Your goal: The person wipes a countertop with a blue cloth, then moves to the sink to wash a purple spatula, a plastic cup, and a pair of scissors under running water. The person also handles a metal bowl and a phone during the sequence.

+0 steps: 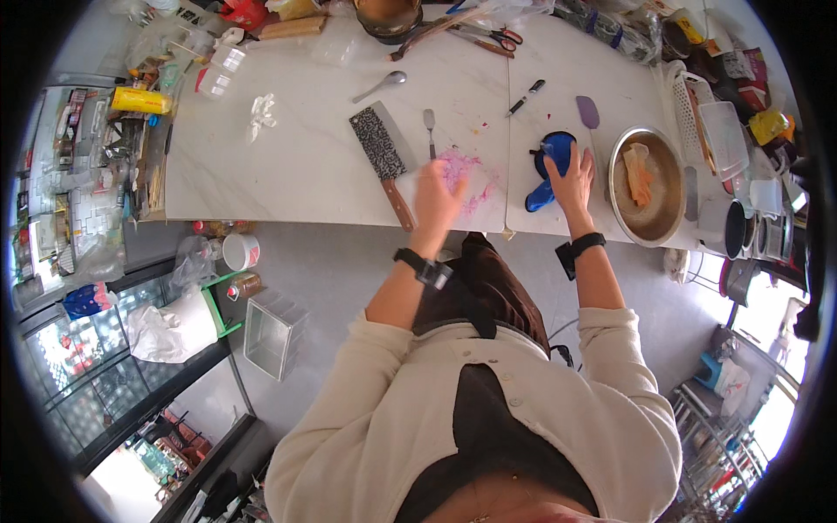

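My left hand [438, 199], slightly blurred, is over the table's front edge beside scattered pink shreds [461, 171]; whether its fingers hold anything cannot be told. A cleaver [381, 147] with a speckled blade and wooden handle lies to its left, and a small metal spatula [429, 127] lies just beyond it. My right hand [573, 176] rests its spread fingers on a blue cloth item with black trim [556, 153]. Right of that hand stands a metal basin [667, 202] with an orange and pale piece [637, 175] inside. A purple silicone spatula [588, 112] lies beyond the hand.
Farther back on the white table [307, 157] are a pen [526, 98], a spoon [382, 85], scissors [507, 39] and a dark bowl [389, 19]. Plastic containers [724, 140] and a white basket [690, 98] crowd the right side. A clear bin [271, 333] stands on the floor.
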Tool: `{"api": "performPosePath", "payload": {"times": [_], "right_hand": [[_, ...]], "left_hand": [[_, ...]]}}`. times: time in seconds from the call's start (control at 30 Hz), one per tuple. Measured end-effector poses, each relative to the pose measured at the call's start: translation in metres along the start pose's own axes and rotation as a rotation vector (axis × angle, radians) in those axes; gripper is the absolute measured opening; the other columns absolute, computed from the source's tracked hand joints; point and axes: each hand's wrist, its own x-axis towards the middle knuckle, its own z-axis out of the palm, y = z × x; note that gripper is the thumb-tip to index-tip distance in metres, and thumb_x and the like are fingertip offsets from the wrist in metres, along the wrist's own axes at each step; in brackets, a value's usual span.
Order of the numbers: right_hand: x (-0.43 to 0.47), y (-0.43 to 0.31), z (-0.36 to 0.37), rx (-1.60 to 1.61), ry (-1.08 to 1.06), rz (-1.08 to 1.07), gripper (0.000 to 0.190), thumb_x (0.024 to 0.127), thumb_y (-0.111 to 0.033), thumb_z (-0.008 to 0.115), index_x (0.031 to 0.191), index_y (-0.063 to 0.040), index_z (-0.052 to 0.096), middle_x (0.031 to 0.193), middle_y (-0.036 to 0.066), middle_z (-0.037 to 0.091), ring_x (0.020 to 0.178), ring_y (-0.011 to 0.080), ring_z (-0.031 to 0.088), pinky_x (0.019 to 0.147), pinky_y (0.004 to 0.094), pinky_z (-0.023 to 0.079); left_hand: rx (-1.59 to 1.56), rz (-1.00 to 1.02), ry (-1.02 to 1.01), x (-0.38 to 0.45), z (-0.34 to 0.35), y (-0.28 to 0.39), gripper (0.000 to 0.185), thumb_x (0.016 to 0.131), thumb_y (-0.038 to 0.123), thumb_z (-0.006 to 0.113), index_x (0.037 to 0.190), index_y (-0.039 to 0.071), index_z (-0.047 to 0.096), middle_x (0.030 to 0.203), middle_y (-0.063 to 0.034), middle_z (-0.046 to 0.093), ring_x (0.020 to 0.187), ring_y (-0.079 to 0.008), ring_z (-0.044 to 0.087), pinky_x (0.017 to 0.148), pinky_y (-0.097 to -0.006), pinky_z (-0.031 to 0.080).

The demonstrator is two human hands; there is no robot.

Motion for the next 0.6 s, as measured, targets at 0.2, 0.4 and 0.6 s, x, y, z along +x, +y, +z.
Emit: {"api": "performPosePath", "payload": {"times": [0.2,0.4,0.6], "right_hand": [[-0.045,-0.001,0.052,0.429,-0.185,-0.164,0.045,0.076,-0.004,0.061,0.12,0.0,0.055,0.128,0.02,0.052,0.118,0.038,0.049,0.099,0.0466,0.04],[-0.104,-0.11,0.067,0.238,-0.643,-0.611,0.048,0.089,-0.026,0.053,0.136,-0.016,0.047,0.145,0.006,0.04,0.137,0.0249,0.031,0.112,0.0512,0.021],[0.01,-0.143,0.119,-0.011,-0.515,-0.621,0.046,0.094,-0.029,0.047,0.138,-0.015,0.046,0.148,0.003,0.038,0.139,0.0201,0.028,0.112,0.0522,0.02]], "left_hand": [[0.369,-0.145,-0.203,0.043,0.02,-0.068,0.034,0.079,0.03,0.07,0.095,0.004,0.055,0.095,-0.0124,0.06,0.092,-0.0292,0.06,0.074,-0.0414,0.049],[0.391,0.093,0.038,0.025,0.0,-0.096,0.022,0.083,0.021,0.066,0.094,0.006,0.054,0.087,-0.0099,0.06,0.082,-0.0309,0.06,0.068,-0.0415,0.048],[0.383,0.13,0.075,0.048,-0.022,-0.138,0.021,0.084,0.023,0.064,0.096,0.008,0.056,0.089,-0.0078,0.059,0.086,-0.0292,0.059,0.07,-0.0417,0.047]]}}
